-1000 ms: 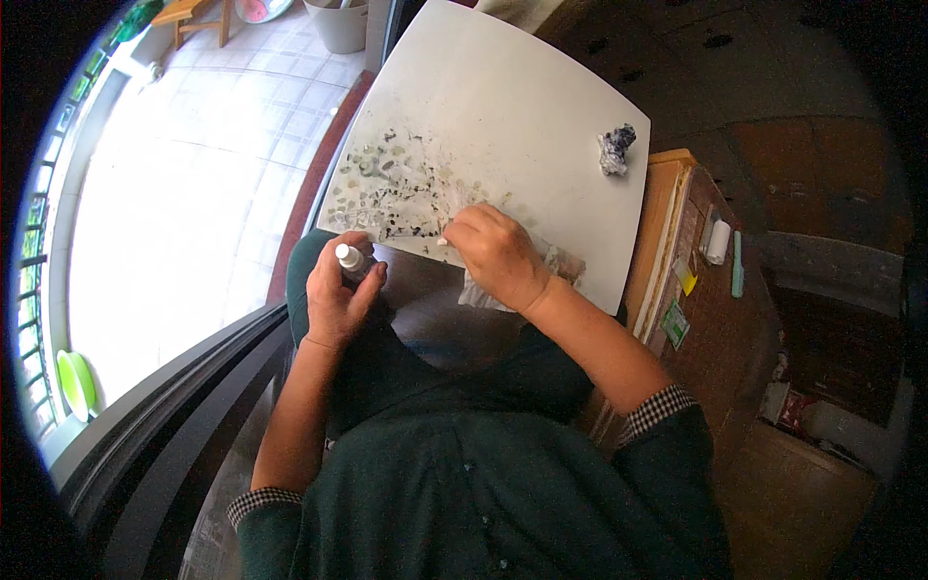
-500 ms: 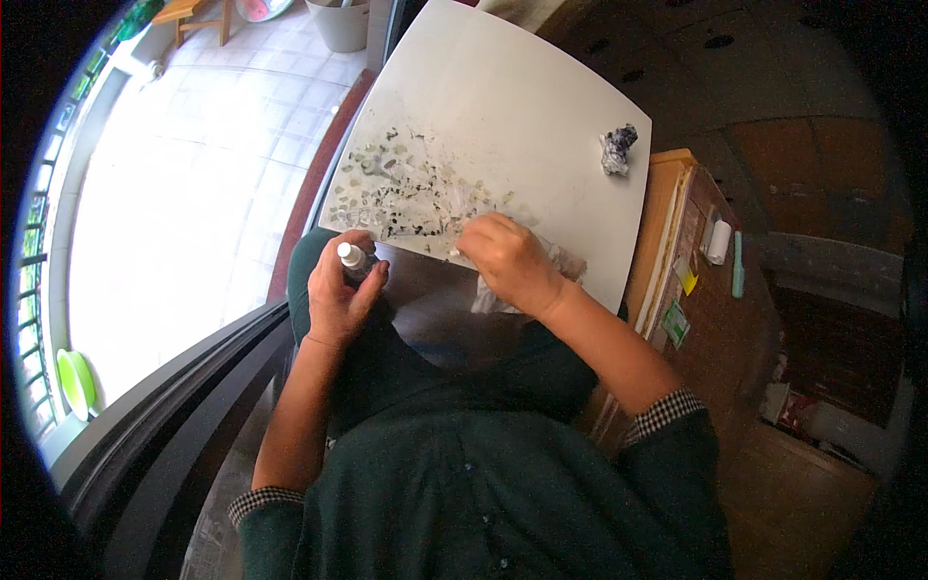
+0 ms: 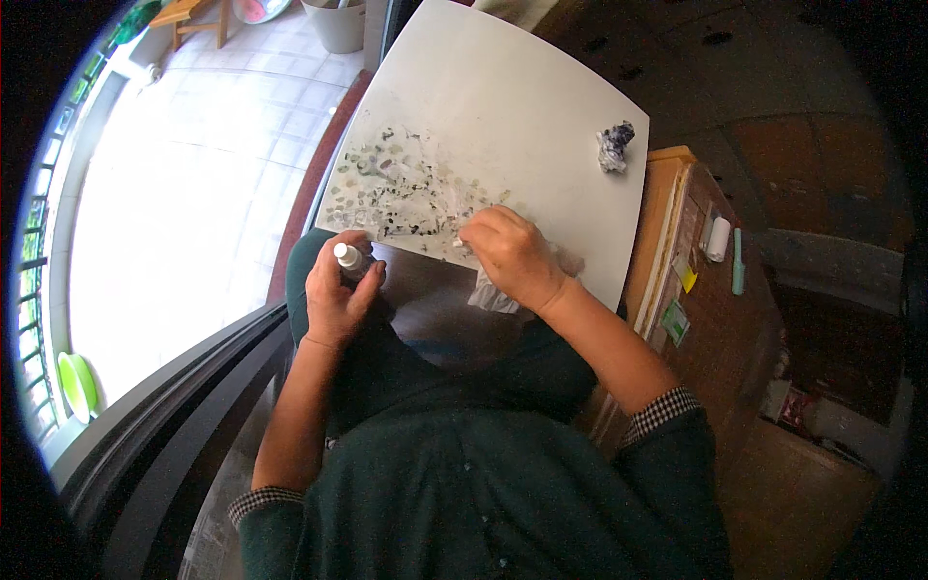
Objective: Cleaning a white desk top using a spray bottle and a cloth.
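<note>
My left hand is wrapped round a small bottle with a white top, held upright by the board's near left corner. A white board lies before me, its near left part covered with dark, green and grey blotches. My right hand is closed in a pinch at the board's near edge, beside the blotches. A small white piece shows at its fingertips; its kind is unclear. Under that hand a pale, stained tissue hangs over the near edge, partly hidden by the hand.
A crumpled, black-stained paper wad sits at the board's right side. Right of the board stands a wooden cabinet with a white roll, a teal stick-shaped item and small packets. Left is a window frame with a tiled balcony beyond.
My right hand has shifted slightly up, away from me, with the small white piece at its fingertips. My left hand keeps its hold on the bottle, almost unmoved.
</note>
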A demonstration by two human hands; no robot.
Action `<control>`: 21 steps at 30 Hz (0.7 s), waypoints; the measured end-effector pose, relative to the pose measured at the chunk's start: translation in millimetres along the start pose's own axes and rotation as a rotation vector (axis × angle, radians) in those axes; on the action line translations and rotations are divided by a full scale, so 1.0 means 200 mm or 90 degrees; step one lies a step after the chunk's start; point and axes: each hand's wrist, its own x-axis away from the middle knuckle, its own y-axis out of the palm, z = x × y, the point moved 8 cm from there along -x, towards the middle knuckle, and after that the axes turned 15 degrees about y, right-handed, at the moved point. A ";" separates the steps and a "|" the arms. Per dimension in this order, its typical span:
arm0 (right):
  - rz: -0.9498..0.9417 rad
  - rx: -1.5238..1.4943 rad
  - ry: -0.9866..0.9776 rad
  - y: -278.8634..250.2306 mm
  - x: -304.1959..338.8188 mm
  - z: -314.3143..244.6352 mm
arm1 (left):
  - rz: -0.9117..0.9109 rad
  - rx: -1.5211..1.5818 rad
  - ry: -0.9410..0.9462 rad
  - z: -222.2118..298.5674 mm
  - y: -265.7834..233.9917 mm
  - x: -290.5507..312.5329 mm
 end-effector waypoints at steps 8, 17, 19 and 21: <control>0.059 0.068 0.063 0.00 -0.25 0.12 | 0.005 0.007 0.012 -0.01 0.02 0.00; -0.015 0.022 0.016 0.01 -0.08 0.05 | 0.003 0.010 -0.009 -0.02 0.00 0.01; 0.007 0.083 0.029 0.01 -0.18 0.11 | 0.003 0.010 0.003 0.00 0.02 0.00; 0.041 0.087 0.046 0.02 -0.31 0.15 | 0.006 0.016 -0.003 -0.01 0.03 0.00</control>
